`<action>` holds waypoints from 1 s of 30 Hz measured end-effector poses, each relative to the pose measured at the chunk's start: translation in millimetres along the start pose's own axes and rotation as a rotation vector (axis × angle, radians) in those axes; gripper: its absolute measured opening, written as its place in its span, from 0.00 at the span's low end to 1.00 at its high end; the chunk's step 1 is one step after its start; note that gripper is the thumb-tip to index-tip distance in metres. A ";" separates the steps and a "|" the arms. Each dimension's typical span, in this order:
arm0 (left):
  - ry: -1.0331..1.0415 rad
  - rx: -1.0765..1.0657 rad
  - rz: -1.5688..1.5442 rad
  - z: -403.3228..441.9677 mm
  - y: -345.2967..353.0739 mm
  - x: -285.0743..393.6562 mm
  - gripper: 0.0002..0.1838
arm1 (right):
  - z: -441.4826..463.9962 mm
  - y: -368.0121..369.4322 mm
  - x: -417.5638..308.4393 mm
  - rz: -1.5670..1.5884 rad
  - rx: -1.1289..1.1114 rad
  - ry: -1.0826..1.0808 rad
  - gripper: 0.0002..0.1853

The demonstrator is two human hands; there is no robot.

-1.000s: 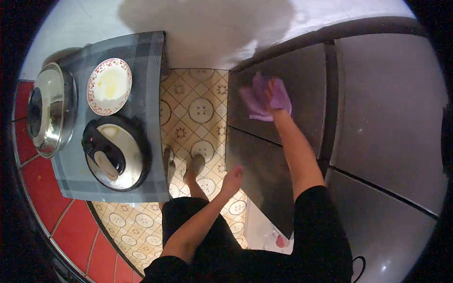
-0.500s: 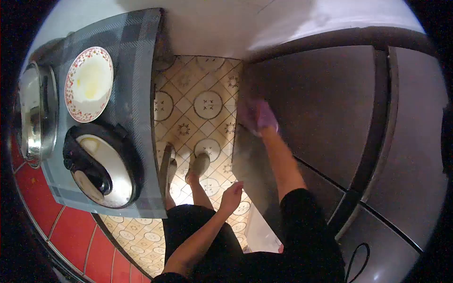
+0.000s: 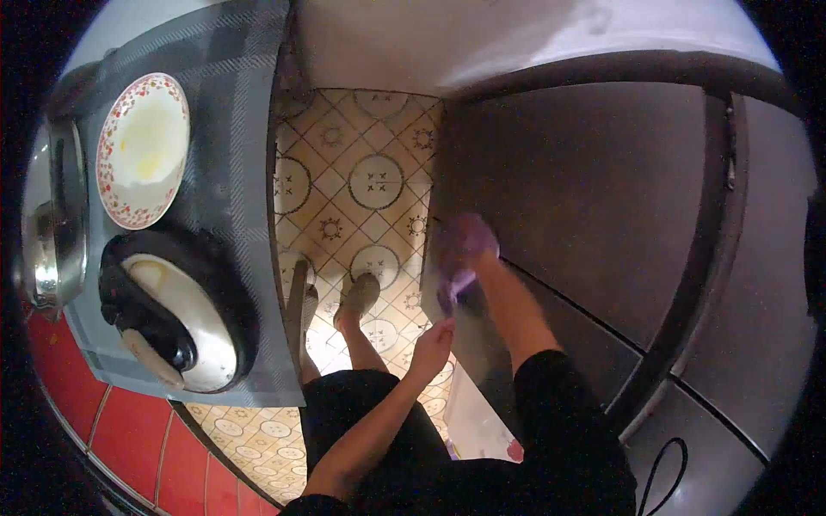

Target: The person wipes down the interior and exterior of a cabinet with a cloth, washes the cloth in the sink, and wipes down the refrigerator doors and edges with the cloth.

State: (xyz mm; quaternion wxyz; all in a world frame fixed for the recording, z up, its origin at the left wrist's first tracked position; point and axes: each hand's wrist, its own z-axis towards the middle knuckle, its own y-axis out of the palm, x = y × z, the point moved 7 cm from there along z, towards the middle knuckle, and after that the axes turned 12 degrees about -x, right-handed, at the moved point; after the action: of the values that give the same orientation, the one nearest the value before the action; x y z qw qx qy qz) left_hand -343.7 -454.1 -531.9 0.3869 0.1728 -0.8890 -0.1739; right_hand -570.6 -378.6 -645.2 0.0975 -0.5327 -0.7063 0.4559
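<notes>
1. Nearest the body, the left hand (image 3: 434, 344) stood with its fingers curled in; whether they pinched anything could not be told.
2. The right hand (image 3: 478, 248) was closed on a bunched purple cloth (image 3: 461, 282), though blur hid the separate fingers. It was at about 1 o'clock from the left hand and was plainly the nearer one to the cloth.
3. The cloth's long axis ran roughly from 1 to 7 o'clock, its lower end just beside the left fingertips; touching or apart could not be told.
4. Behind the cloth rose a dark door (image 3: 585, 181), its broad face spreading toward 2 o'clock, its outer edge bordering the tiled floor (image 3: 376, 215).
5. That floor gave open room toward 10 and 11 o'clock.
6. Beyond it, at 9 to 10 o'clock, the desk (image 3: 237, 95) bore a plate (image 3: 142, 150), a cooker (image 3: 206, 322) and a metal pot (image 3: 43, 236).
</notes>
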 end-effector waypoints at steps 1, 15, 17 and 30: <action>-0.036 0.010 0.060 2.0 -2.0 3.8 0.14 | 30.5 -23.0 -5.6 -0.001 0.067 -0.045 0.25; 0.028 0.166 0.153 37.9 -23.2 -30.5 0.19 | 32.2 82.2 6.7 -0.337 -0.113 -0.122 0.15; 0.003 0.092 0.144 36.0 -27.1 -9.7 0.19 | -24.2 119.4 12.2 -0.329 -0.204 -0.092 0.14; 0.106 -0.073 0.066 -66.0 -25.4 -1.3 0.15 | -280.3 105.9 -33.4 0.055 -0.109 0.026 0.08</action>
State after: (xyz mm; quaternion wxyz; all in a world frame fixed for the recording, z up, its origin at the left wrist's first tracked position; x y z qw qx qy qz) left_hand -289.1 -487.5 -501.7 0.4449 0.1379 -0.8655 -0.1840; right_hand -311.8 -253.5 -554.3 0.0649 -0.5624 -0.7138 0.4123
